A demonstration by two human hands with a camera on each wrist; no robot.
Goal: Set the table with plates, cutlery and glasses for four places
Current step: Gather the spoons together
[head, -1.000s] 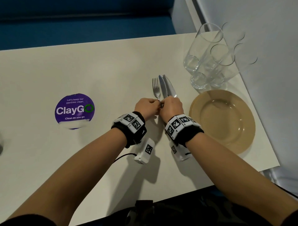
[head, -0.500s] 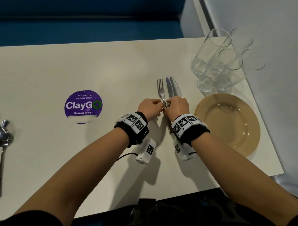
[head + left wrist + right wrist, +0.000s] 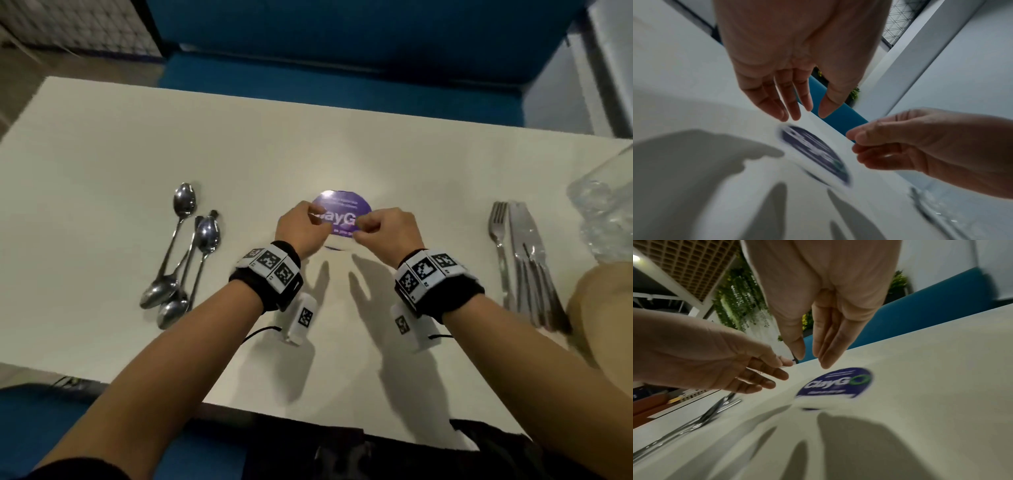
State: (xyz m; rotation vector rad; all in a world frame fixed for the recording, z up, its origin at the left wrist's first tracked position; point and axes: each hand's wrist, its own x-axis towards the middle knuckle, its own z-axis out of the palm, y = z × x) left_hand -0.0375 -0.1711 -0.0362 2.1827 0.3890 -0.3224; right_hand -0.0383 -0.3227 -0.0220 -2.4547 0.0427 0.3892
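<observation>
Both hands hover empty, fingers loose, the left hand (image 3: 298,229) (nearer) beside the steel spoons (image 3: 185,253) lying lengthwise leftward.

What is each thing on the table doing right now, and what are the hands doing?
Left hand: open, holding nothing, above the sticker.
Right hand: open, holding nothing.
Round purple ClayGo sticker: flat on the white table.
Shiny metal spoons: lying in an overlapping pile.
Metal fork and knives: lying flat, bunched together.
Clear drinking glasses: blurred, at the right edge.
</observation>
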